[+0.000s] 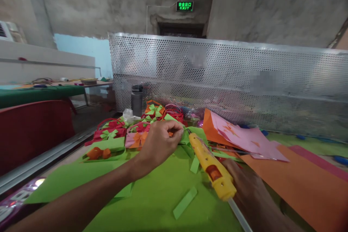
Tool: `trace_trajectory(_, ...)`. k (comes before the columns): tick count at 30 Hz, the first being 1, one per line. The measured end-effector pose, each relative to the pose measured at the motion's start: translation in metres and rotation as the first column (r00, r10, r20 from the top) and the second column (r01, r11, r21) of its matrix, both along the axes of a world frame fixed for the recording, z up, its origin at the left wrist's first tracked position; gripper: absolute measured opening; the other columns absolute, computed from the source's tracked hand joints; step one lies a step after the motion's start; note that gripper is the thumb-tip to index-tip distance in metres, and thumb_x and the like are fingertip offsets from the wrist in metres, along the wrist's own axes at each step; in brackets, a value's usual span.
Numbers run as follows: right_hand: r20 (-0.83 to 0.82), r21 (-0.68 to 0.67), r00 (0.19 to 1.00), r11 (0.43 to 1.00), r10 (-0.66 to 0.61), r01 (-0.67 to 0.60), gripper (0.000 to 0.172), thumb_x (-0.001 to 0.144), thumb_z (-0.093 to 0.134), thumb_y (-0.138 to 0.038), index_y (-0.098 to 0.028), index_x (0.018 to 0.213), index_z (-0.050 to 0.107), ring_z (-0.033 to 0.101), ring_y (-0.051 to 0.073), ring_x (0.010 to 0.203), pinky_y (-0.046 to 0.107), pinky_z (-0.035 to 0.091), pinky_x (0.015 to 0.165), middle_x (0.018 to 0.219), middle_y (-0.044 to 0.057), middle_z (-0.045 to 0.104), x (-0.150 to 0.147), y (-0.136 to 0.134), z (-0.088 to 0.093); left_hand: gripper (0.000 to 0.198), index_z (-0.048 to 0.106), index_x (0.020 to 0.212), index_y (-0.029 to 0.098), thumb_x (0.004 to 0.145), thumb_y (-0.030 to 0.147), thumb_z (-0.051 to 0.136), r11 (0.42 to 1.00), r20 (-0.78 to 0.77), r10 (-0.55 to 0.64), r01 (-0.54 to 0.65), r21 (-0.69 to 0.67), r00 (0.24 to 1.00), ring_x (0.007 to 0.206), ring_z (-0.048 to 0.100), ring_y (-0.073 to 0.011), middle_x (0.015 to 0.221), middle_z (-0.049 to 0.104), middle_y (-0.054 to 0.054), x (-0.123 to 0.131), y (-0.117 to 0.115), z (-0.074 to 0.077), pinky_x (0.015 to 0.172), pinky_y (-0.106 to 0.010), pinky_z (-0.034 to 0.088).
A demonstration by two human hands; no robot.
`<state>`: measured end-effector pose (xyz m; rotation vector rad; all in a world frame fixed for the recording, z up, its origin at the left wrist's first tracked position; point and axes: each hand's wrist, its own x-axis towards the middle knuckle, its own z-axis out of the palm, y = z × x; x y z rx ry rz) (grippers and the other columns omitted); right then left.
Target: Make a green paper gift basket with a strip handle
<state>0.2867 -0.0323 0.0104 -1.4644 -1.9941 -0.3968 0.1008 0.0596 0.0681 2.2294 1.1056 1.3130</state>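
Observation:
My right hand (241, 179) grips a yellow hot glue gun (205, 159), partly hidden behind it, with a pale glue stick (239, 214) coming out of its rear end. The gun's dark nozzle points up and left, close to the fingertips of my left hand (164, 136). That left hand is closed in a pinch on a piece of light green paper (185, 137), most of which the fingers hide. Loose green paper strips (185, 203) lie below on a large green sheet (154, 195).
Small paper baskets with bows (108, 130) stand together behind my left hand, near a grey bottle (136, 99). To the right lie orange sheets (304, 181) and a pink sheet (241, 136). A perforated metal panel (231, 65) rises behind; a red chair (35, 134) is at left.

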Motion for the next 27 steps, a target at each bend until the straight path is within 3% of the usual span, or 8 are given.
trace_trajectory(5, -0.013, -0.047, 1.0, 0.999, -0.022, 0.021, 0.004, 0.071, 0.04, -0.02, -0.022, 0.074, 0.039, 0.049, 0.014, 0.04, 0.024, 0.031, 0.042, 0.05, -0.003, 0.051, 0.0001, 0.0003, -0.0038, 0.016, 0.065, 0.068, 0.013, 0.074, 0.016, 0.052, 1.0, 0.009, -0.01, 0.01, -0.005, 1.0, 0.055, 0.054, -0.0086, 0.063, 0.066, 0.001, 0.0, -0.0004, -0.0015, 0.051, -0.017, 0.039)
trace_trajectory(10, -0.013, -0.009, 1.0, 1.0, 0.005, -0.005, 0.01, 0.072, 0.039, -0.016, -0.021, 0.081, 0.041, 0.053, 0.016, 0.046, 0.025, 0.032, 0.044, 0.052, -0.001, 0.054, 0.0014, 0.0007, -0.0043, 0.016, 0.067, 0.07, 0.014, 0.074, 0.016, 0.051, 1.0, -0.004, -0.011, 0.011, -0.008, 1.0, 0.057, 0.055, -0.0096, 0.064, 0.066, 0.0, 0.0, -0.0009, -0.0011, 0.051, -0.018, 0.039)
trace_trajectory(18, 0.047, -0.025, 0.999, 1.0, -0.013, 0.014, 0.007, 0.071, 0.04, -0.018, -0.021, 0.077, 0.039, 0.05, 0.014, 0.042, 0.025, 0.032, 0.042, 0.051, -0.002, 0.053, 0.0018, -0.0003, -0.0025, 0.017, 0.065, 0.066, 0.014, 0.074, 0.016, 0.051, 1.0, -0.008, -0.003, 0.003, 0.011, 1.0, 0.053, 0.052, -0.0088, 0.061, 0.065, 0.001, 0.0012, -0.0007, -0.0004, 0.048, -0.018, 0.037)
trace_trajectory(24, 0.005, -0.049, 1.0, 0.999, 0.008, -0.008, 0.02, 0.071, 0.036, -0.015, -0.018, 0.089, 0.043, 0.05, 0.015, 0.042, 0.025, 0.032, 0.043, 0.052, 0.0, 0.055, 0.0007, -0.0011, -0.0011, 0.018, 0.067, 0.07, 0.014, 0.074, 0.017, 0.05, 1.0, -0.012, -0.009, 0.01, 0.018, 1.0, 0.055, 0.054, -0.0098, 0.063, 0.067, 0.0, -0.0003, -0.0006, -0.0008, 0.049, -0.018, 0.039)
trace_trajectory(27, 0.038, -0.039, 0.999, 0.999, -0.015, 0.017, 0.014, 0.07, 0.038, -0.016, -0.02, 0.083, 0.042, 0.05, 0.015, 0.042, 0.025, 0.031, 0.043, 0.051, -0.001, 0.054, 0.0015, -0.0001, -0.0039, 0.018, 0.066, 0.068, 0.014, 0.075, 0.017, 0.05, 0.999, -0.005, -0.009, 0.009, 0.044, 1.0, 0.053, 0.053, -0.0094, 0.061, 0.066, 0.0, -0.0009, -0.0007, 0.0003, 0.046, -0.018, 0.038)
